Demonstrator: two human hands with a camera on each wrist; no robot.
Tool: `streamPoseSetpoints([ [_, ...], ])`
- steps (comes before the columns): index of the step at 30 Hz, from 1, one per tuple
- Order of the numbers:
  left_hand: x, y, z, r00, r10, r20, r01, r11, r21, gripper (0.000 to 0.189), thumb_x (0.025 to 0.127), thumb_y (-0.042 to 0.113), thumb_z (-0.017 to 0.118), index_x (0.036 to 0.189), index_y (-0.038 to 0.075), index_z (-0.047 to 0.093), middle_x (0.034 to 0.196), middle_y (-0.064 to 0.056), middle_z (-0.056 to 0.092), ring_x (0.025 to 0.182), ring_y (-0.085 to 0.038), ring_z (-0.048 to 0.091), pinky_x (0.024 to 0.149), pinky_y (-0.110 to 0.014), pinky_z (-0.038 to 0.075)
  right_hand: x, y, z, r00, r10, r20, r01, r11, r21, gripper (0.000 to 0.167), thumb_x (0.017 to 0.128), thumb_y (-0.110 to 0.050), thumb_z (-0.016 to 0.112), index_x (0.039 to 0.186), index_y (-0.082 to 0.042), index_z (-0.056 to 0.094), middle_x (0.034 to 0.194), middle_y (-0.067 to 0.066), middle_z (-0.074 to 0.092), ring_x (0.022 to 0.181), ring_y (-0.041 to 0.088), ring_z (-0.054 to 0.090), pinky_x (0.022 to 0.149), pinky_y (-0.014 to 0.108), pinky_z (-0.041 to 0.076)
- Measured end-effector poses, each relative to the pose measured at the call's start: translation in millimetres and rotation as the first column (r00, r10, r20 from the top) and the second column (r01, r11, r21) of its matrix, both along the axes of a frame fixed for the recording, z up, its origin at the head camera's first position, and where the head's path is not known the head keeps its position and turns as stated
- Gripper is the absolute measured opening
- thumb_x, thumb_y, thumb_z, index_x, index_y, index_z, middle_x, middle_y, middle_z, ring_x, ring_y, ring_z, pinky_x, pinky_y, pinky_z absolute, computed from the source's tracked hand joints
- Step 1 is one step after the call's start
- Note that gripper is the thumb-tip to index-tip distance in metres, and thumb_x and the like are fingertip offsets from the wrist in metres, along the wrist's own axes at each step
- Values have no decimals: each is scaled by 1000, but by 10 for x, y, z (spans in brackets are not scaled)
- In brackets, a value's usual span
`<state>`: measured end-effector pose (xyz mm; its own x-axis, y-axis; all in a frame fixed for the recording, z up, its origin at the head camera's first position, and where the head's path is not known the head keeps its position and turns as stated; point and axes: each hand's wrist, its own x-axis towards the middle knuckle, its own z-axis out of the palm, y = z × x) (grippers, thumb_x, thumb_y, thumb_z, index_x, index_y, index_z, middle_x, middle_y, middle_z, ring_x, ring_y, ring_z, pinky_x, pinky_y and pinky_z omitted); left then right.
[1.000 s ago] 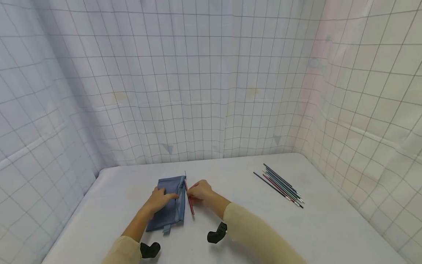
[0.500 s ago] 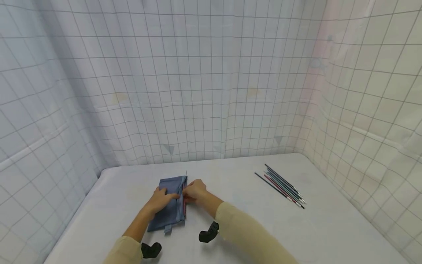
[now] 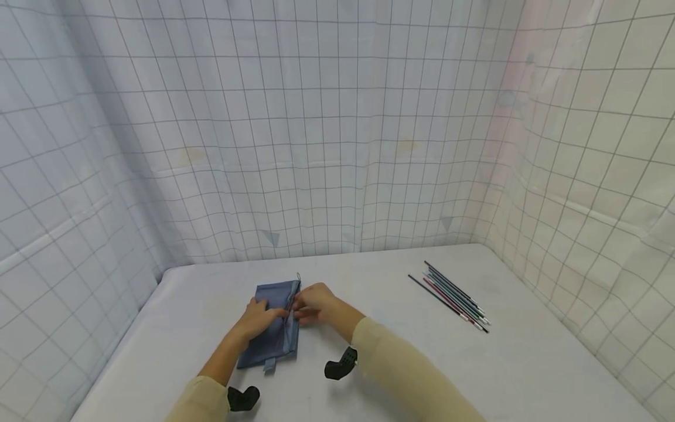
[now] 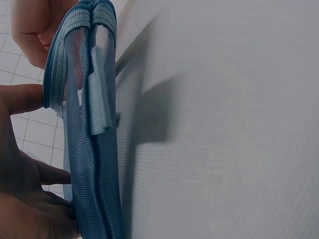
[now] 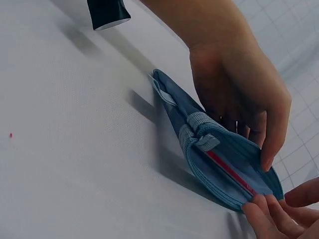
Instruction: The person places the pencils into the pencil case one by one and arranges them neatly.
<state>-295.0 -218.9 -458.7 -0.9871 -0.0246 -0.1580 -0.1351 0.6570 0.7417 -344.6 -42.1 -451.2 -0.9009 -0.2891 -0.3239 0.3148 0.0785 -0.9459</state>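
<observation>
A blue mesh zip pencil case (image 3: 268,337) lies on the white table, its long zipped side gaping to the right. My left hand (image 3: 254,321) holds its upper panel, thumb at the lip of the opening and fingers over the mesh. Inside the case runs a red pencil (image 5: 229,172), seen through the mouth in the right wrist view. My right hand (image 3: 315,302) is at the opening, its loosely bent fingertips (image 5: 256,206) over the lower lip by the pencil's far end. The left wrist view shows the case edge-on, with the right hand (image 4: 37,30) beyond it.
Several pencils (image 3: 453,296), dark, green and red, lie in a loose slanting bundle at the right of the table (image 3: 369,281). Black wrist devices (image 3: 244,400) hang below both sleeves. White grid-patterned curtains (image 3: 327,146) stand behind and at both sides.
My right hand has brought the red pencil leftward from beside the case into its opening. The left hand stays on the case.
</observation>
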Motion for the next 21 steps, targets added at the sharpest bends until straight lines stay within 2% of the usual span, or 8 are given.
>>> streamPoseSetpoints([
  [4, -3, 4, -5, 1000, 4, 1, -4, 1000, -13, 92, 92, 41, 64, 152, -19, 27, 159, -43, 9, 145, -62, 16, 113, -73, 22, -17, 79, 34, 1000, 22, -18, -22, 999, 24, 28, 100, 1, 60, 127, 5, 68, 99, 14, 73, 85, 27, 73, 77, 45, 62],
  [9, -14, 9, -31, 1000, 8, -3, -8, 999, -38, 93, 93, 43, 64, 151, -20, 28, 159, -43, 10, 144, -62, 18, 111, -74, 24, -35, 164, 75, 999, 34, -16, -34, 999, 13, 28, 101, -2, 59, 128, 7, 67, 99, 15, 71, 87, 29, 73, 78, 48, 61],
  [16, -10, 18, -58, 1000, 6, -17, -7, 998, -64, 95, 93, 44, 66, 150, -21, 28, 158, -45, 8, 143, -64, 17, 111, -74, 25, -38, 275, 136, 996, 80, -41, -78, 996, 50, 32, 98, -2, 62, 129, 7, 67, 99, 14, 71, 82, 24, 73, 76, 45, 62],
  [21, -14, 17, -69, 999, 7, -33, -10, 996, -87, 97, 92, 46, 69, 149, -22, 29, 157, -47, 9, 142, -65, 18, 110, -74, 26, -36, 364, 199, 991, 118, -66, -113, 991, 78, 35, 96, -3, 66, 130, 7, 66, 102, 14, 72, 86, 26, 73, 76, 44, 62],
])
